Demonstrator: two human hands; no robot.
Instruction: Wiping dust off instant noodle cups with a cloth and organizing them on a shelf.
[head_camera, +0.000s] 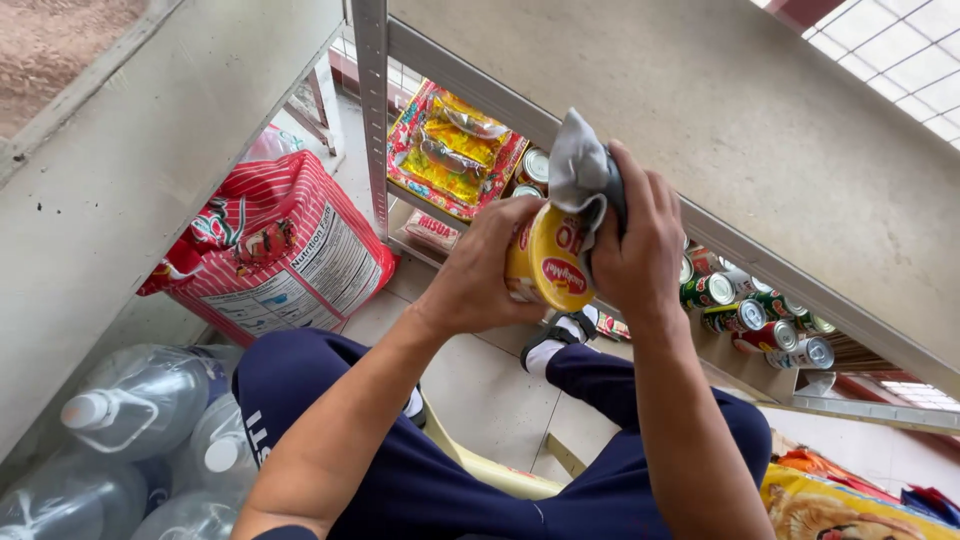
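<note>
Forearms lead up to left hand (475, 275) gripping yellow can (545, 262) at chest height; right hand (635, 245) presses grey cloth (580, 170) on its rim. Risk, judged: can slips, dropping toward shelf cans (745, 310).

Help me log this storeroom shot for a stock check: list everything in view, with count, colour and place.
yellow can: one, yellow with red label, held between both hands
cloth: one, grey, pressed on the can's top
red sack: one, red and white, on the floor at left
water jugs: several, clear, bottom left
flat packet: one, red and yellow, lower shelf
small cans: several, green, red and silver, lying along the shelf at right
metal shelf: grey frame, across the top
left hand: grip on the can
right hand: holds the cloth
</note>
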